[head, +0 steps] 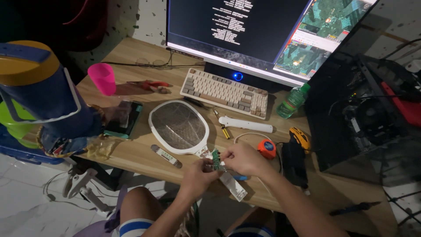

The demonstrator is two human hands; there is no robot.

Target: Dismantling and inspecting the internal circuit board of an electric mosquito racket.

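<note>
At the near edge of the wooden worktop (144, 153), both hands met over the opened handle of a white electric fly swatter (180, 127). The left hand (198, 172) was pinched on the small green circuit board (215, 159) from below; the right hand (244, 159) pinched it from the far side, fingertips pressed together. The board stood on edge at the neck of the swatter, where mesh head joins handle, apart from the detached white handle cover (245, 124) lying further back. In judgement, the step was best done with a light grip on the board's edges, keeping off the components and any thin wires, which were too small to make out. The swatter's long axis ran diagonally: mesh head pointing away to the upper left, handle end (234, 188) overhanging toward the person's knees
</note>
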